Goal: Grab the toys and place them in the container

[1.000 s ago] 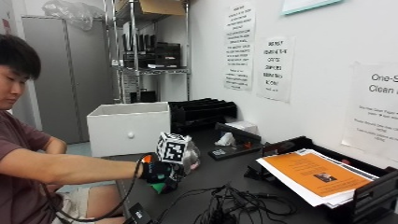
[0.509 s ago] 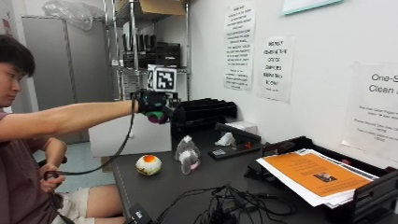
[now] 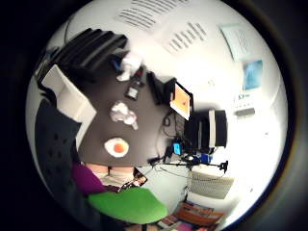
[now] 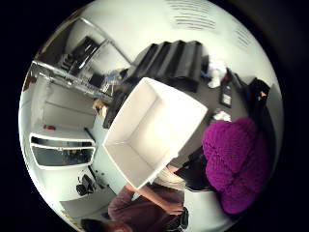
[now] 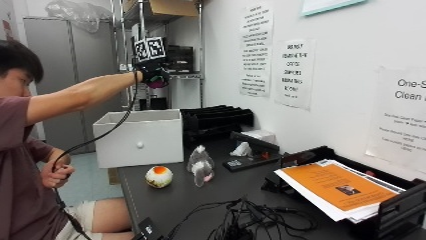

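The gloved right hand (image 5: 154,76) is pinching a purple knitted toy (image 4: 236,164) in its grip, hanging high above the white container (image 5: 140,137), presumably for dropping. An orange-and-white ball (image 5: 159,176) is waiting on the tabletop (image 5: 200,205).

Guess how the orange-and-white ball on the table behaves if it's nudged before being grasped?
The ball looks round and sits on bare flat table, so it would probably roll at a nudge. Nothing stands between it and the near table edge, so it might run off. Its surface looks soft, likely plush, so probably light and not fragile.
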Motion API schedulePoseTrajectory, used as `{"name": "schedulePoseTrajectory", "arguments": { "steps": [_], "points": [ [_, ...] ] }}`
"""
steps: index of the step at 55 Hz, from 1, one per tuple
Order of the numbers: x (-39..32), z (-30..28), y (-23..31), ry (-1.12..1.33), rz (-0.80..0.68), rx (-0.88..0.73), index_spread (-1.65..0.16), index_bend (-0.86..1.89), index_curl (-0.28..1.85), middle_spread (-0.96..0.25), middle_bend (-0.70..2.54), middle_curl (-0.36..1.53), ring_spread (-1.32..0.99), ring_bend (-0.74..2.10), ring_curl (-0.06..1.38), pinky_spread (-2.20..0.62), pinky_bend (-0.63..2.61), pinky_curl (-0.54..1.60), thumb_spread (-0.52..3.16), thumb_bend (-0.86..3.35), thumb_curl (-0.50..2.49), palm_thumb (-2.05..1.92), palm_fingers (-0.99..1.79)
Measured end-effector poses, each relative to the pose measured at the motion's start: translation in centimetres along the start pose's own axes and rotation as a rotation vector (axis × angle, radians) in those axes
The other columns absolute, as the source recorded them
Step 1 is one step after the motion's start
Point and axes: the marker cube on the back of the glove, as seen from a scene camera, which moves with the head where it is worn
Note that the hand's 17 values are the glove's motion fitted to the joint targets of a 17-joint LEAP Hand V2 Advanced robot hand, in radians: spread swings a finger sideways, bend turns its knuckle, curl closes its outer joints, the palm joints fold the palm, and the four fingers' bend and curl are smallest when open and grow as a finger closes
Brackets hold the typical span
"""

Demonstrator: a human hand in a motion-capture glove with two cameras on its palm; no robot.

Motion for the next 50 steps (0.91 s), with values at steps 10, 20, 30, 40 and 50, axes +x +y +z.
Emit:
{"name": "schedulePoseTrajectory", "arguments": {
  "steps": [10,20,30,40,50],
  "points": [
    [-6.7,2.4,-2.2,-0.025,-0.184,-0.006,-0.21,0.81,0.83,-0.17,1.17,0.75,-0.32,1.32,0.57,-0.39,0.97,0.47,0.50,-0.01,0.96,0.58,1.14],
    [-13.7,4.3,-5.3,-0.129,-0.237,0.075,-0.21,0.77,0.86,-0.17,1.16,0.75,-0.32,1.31,0.57,-0.40,0.98,0.47,0.51,-0.01,0.99,0.57,1.13],
    [-14.8,6.5,-6.0,-0.034,-0.190,-0.056,-0.22,0.64,0.87,-0.19,1.09,0.73,-0.32,1.31,0.56,-0.40,1.00,0.46,0.55,-0.02,1.00,0.54,1.06],
    [-14.4,7.6,-5.5,-0.033,-0.204,-0.277,-0.22,0.32,0.86,-0.22,0.84,0.66,-0.29,1.29,0.59,-0.30,1.10,0.51,0.93,-0.03,0.79,0.18,0.58],
    [-13.3,5.2,-6.4,-0.183,-0.340,-0.097,-0.22,0.00,0.48,-0.03,0.18,0.42,-0.06,0.58,0.31,-0.05,1.02,0.42,1.03,-0.10,0.56,-0.12,-0.44]
  ]
}}
